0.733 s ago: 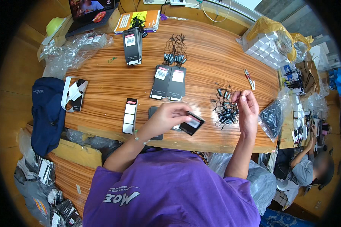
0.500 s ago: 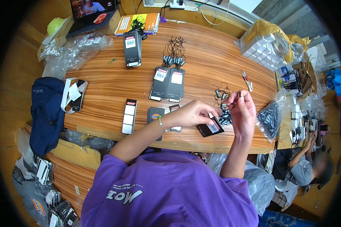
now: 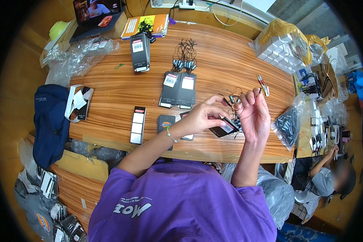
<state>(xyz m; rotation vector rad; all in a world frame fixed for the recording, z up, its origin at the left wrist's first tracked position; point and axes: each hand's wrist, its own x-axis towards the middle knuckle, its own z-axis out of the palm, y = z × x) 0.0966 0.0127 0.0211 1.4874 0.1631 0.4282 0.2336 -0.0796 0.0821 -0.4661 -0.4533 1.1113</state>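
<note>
My left hand is closed on black hang tags, held tilted above the near edge of the table. Raised to its right, my right hand pinches a small dark piece at its fingertips, which looks like the end of a black hang-tag string. A loose heap of black strings with small shiny seals lies behind my hands and is partly covered by them. Left of my left hand are a grey tag with a round emblem and a black strip with white panels.
Two strung tag stacks lie mid-table, with another tag bundle farther back. Red-handled snips and a clear bag of black pieces are at right. White boxes stand at the back right; a person sits beyond.
My right hand has risen slightly, carrying the small dark piece away from the tags. My left hand has shifted a little left and up, still holding the tags.
</note>
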